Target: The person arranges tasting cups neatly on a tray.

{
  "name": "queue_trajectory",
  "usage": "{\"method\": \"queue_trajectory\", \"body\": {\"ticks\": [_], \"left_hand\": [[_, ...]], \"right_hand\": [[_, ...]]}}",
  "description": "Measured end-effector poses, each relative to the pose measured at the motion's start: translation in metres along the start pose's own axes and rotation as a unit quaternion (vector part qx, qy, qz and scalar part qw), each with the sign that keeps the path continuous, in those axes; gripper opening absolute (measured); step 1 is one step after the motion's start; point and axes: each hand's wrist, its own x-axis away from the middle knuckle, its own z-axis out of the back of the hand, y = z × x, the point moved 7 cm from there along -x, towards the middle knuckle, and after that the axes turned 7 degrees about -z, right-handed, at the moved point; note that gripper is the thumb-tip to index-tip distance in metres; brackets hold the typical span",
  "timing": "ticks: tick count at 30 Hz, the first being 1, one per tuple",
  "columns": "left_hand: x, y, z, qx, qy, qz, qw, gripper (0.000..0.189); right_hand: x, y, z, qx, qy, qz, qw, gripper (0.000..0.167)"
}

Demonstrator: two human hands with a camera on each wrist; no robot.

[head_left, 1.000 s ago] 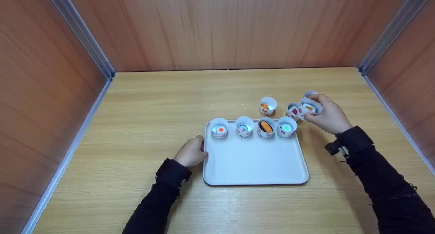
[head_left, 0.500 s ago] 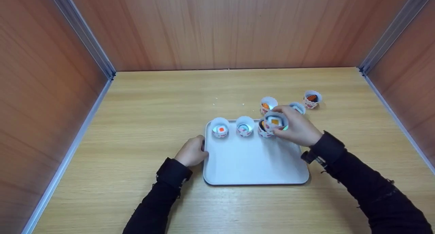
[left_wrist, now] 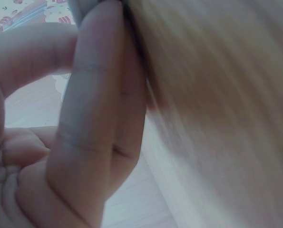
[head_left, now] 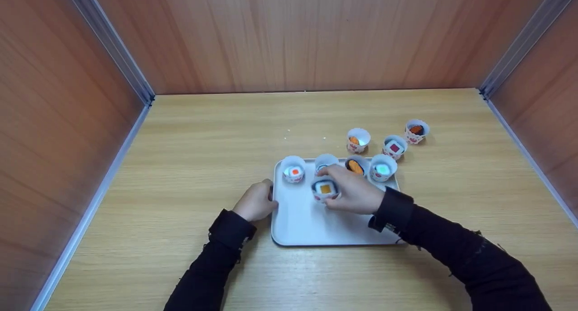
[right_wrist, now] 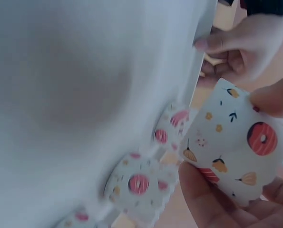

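Note:
My right hand (head_left: pixel 354 191) holds a paper baking cup (right_wrist: pixel 239 142) printed with doughnuts, between thumb and fingers, over the tray's left-middle part. A white piece with a yellow-orange square sits inside that cup. My left hand (head_left: pixel 254 201) grips the left edge of the white tray (head_left: pixel 295 232), its thumb at the rim. Along the tray's far edge stand several similar cups: one with a red-centred piece (head_left: pixel 293 175), one partly behind my right fingers (head_left: pixel 326 160), one with an orange piece (head_left: pixel 355 167) and one with a green-centred piece (head_left: pixel 383 170).
Three more filled cups stand on the wooden table (head_left: pixel 203 135) beyond the tray: one with orange contents (head_left: pixel 358 141), one with a dark red square (head_left: pixel 394 148), and one with a dark orange piece (head_left: pixel 416 132). Wood-look panels (head_left: pixel 289 40) enclose the table's back and sides.
My right hand has carried the cup leftward and nearer, from the cups right of the tray to above the tray. My left hand keeps its grip on the tray edge.

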Motion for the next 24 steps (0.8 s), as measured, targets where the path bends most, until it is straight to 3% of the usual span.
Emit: {"method": "queue_trajectory", "body": {"ticks": [7,19,24], "left_hand": [[0.001,0.001,0.001,-0.002,0.003,-0.001,1.0000,0.023],[-0.001,0.002,0.001,-0.013,0.005,-0.021,0.9997,0.023],[0.000,0.001,0.001,-0.003,0.002,-0.011,0.9999,0.023]], "right_hand": [[-0.012,-0.016,-0.025,-0.003,-0.051,0.004,0.9987,0.059],[-0.020,-0.033,-0.058,0.024,-0.086,0.045,0.9950,0.051],[-0.023,-0.034,-0.066,0.022,-0.099,0.035,0.9942,0.054]]}}
